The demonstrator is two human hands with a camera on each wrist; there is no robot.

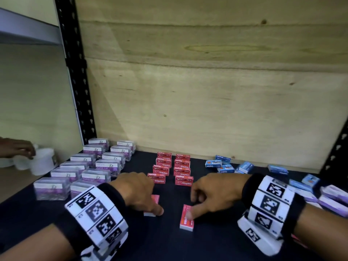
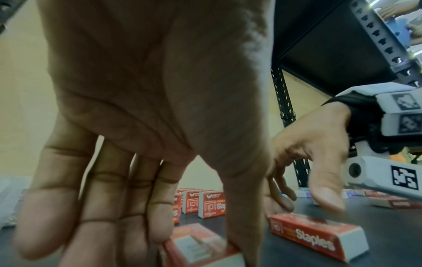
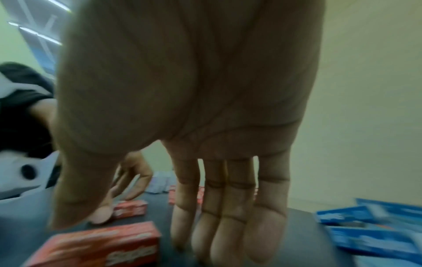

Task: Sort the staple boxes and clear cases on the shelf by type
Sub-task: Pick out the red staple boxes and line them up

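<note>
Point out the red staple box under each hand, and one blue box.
left red staple box [image 2: 196, 245], left wrist view, top face.
right red staple box [image 1: 187, 220], head view, top face.
blue box [image 1: 278, 169], head view, front side.

red staple boxes [image 1: 172, 167]: two rows, upright, mid-shelf | two loose red boxes, flat at front: one [image 1: 153, 205] under left hand, one [image 1: 186, 218] under right thumb | blue staple boxes [image 1: 226, 165]: scattered at right rear | clear cases [image 1: 82, 170]: purple-labelled, two rows at left
</note>
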